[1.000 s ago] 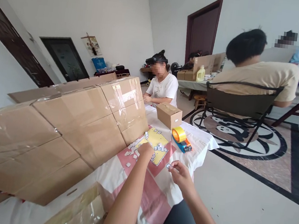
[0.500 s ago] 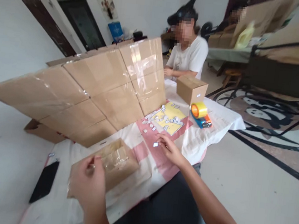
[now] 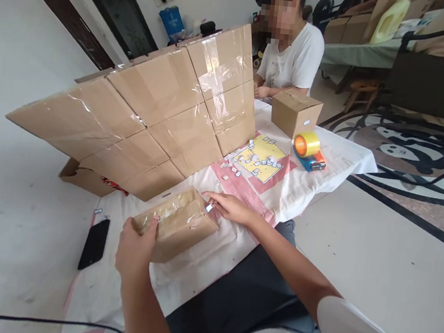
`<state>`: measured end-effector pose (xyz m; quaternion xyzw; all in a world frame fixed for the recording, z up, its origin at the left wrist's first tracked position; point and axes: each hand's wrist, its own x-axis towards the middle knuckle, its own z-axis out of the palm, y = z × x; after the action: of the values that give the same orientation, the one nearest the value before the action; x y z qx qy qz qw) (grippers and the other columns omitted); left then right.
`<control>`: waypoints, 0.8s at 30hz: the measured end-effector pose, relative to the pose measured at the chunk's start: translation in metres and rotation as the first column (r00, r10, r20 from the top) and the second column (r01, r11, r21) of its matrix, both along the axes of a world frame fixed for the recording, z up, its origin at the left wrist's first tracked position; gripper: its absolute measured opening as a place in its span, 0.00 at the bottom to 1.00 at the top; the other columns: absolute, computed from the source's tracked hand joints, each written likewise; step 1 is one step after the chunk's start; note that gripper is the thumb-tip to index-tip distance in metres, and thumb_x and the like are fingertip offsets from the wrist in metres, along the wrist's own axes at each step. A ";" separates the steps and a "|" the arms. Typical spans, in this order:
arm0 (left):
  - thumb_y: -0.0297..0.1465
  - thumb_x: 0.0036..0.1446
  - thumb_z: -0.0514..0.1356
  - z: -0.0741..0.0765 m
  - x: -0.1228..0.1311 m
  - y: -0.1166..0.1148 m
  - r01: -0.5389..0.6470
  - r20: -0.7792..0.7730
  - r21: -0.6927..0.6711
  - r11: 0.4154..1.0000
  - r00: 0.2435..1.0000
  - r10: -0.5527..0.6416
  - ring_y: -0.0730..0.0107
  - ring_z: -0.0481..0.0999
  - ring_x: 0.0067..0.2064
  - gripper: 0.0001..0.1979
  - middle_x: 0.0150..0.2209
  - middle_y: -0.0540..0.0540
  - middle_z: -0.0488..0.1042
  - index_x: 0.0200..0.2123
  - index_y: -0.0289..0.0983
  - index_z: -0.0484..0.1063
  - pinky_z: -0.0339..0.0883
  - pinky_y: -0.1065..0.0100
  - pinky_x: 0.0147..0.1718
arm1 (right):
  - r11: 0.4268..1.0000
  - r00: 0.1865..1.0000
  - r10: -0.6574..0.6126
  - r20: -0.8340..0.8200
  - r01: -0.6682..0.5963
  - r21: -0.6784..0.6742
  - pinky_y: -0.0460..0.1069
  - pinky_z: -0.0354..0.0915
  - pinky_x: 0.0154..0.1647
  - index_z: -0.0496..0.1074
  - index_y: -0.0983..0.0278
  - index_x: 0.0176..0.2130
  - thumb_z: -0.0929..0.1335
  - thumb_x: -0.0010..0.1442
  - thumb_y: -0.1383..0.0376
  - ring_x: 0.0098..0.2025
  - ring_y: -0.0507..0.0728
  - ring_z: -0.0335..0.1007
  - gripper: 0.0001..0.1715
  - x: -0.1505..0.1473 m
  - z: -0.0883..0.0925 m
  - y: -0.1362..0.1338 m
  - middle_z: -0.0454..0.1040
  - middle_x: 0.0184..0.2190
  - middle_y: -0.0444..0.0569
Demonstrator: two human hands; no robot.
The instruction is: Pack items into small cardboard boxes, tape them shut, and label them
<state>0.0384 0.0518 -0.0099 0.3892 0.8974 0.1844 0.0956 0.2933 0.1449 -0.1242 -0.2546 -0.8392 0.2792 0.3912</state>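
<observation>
A small taped cardboard box (image 3: pixel 183 245) lies on the cloth in front of me. My left hand (image 3: pixel 135 247) grips its left end, with the thumb over the top edge. Beside the box's right end, my right hand (image 3: pixel 228 207) pinches a small white sticker (image 3: pixel 209 207) with a blue edge; whether the sticker touches the cardboard I cannot tell. Farther back lies a yellow sheet (image 3: pixel 269 174) with many similar white pieces scattered over and around it.
A wall of stacked, taped boxes (image 3: pixel 183 114) stands behind my box. To the right are a closed box (image 3: pixel 287 115) with a label and a tape dispenser with yellow tape (image 3: pixel 308 143). A phone (image 3: pixel 94 244) lies at left. Another person (image 3: pixel 292 62) sits across the table.
My right hand has moved left with the sticker, from near the yellow sheet to the box's right end. My left hand, blurred above the box before, now grips its left end.
</observation>
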 end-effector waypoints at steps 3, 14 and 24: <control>0.61 0.56 0.52 0.000 0.001 -0.001 -0.003 0.002 0.001 1.000 1.000 0.003 0.35 0.64 0.66 0.46 0.68 0.34 0.62 0.70 0.41 0.52 0.57 0.38 0.63 | 0.999 0.998 -0.013 0.068 0.011 0.030 0.49 0.67 0.46 0.56 0.58 0.69 0.61 0.71 0.69 0.45 0.56 0.74 0.30 -0.002 0.005 0.003 0.77 0.45 0.49; 0.60 0.56 0.53 0.001 0.003 0.000 -0.009 -0.047 -0.018 1.000 0.999 0.008 0.34 0.66 0.64 0.45 0.67 0.34 0.64 0.69 0.41 0.55 0.59 0.39 0.62 | 0.984 0.984 -0.176 0.003 0.176 -0.036 0.53 0.67 0.50 0.59 0.61 0.64 0.69 0.66 0.64 0.50 0.60 0.72 0.30 -0.016 0.001 0.002 0.74 0.50 0.53; 0.62 0.52 0.54 0.000 0.002 0.001 -0.017 -0.072 -0.076 0.997 0.997 0.012 0.28 0.69 0.61 0.47 0.67 0.33 0.64 0.69 0.43 0.55 0.62 0.37 0.57 | 0.962 0.926 -0.218 -0.307 0.150 -0.229 0.53 0.68 0.57 0.67 0.64 0.62 0.61 0.54 0.82 0.53 0.58 0.69 0.39 -0.045 -0.038 -0.042 0.69 0.50 0.55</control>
<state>0.0401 0.0530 -0.0098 0.3851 0.9095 0.1366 0.0767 0.2480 0.1034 -0.1626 -0.3205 -0.7015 0.3632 0.5227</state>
